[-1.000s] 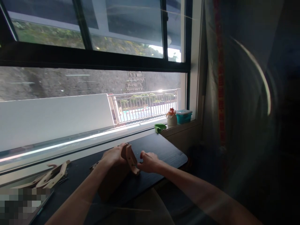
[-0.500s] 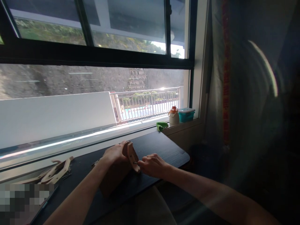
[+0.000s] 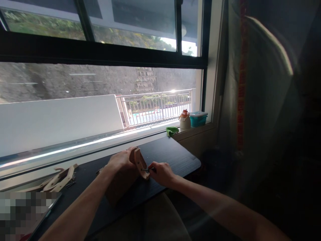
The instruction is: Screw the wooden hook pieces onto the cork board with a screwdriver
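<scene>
My left hand [image 3: 122, 158] is closed over the top of a brown wooden block [image 3: 122, 187] that stands tilted on the dark table [image 3: 173, 155]. Against the block's right end lies a pale, curved wooden piece [image 3: 140, 166] with small dark holes. Pinched in my right hand [image 3: 161, 173] is a thin metal tool [image 3: 144, 169], its tip at a hole near the lower end of the curved piece. My fingers cover most of this tool, so its exact kind cannot be made out.
More pale wooden pieces [image 3: 60, 180] lie at the table's left, beside several small screws [image 3: 71, 182]. On the window sill are a green cloth [image 3: 172, 131], a cream bottle with an orange cap [image 3: 185, 121] and a teal lidded box [image 3: 198, 119].
The view has tilted down slightly. My right hand has turned and shifted a little, with more of the metal tool showing. My left hand keeps its hold on the block.
</scene>
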### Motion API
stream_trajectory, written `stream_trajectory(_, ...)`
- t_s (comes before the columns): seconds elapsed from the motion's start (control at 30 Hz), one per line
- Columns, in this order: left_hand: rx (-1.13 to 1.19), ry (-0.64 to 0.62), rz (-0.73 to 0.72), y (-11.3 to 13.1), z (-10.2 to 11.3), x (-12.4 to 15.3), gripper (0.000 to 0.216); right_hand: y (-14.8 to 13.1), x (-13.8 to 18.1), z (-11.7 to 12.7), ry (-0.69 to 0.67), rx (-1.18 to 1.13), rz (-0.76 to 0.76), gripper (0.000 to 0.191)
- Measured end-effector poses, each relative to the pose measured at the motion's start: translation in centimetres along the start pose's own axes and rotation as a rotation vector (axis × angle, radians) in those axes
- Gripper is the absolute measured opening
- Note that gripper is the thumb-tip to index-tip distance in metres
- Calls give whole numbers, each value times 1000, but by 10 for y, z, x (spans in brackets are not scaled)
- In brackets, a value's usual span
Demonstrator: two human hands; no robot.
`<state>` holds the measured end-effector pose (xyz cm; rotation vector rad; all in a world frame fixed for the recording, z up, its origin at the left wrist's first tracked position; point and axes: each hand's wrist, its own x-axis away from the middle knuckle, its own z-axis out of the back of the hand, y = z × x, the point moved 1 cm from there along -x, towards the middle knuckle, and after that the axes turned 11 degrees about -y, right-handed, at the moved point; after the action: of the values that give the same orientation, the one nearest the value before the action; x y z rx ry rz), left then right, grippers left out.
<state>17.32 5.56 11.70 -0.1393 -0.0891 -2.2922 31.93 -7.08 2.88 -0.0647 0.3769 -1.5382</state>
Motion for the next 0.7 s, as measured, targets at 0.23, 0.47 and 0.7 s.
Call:
stream_trajectory(0.23, -13, 9, -9, -1, -1, -1, 81, -2, -5, 6, -25, -50, -94, 29)
stream_trajectory(0.47, -4, 14, -12, -2, -1, -2, 81, -7, 2, 36, -112, 101, 201, 22)
stream_trajectory(0.7, -10, 3, -9, -1, -1, -1, 83, -7, 9, 14, -74, 8, 170, 19)
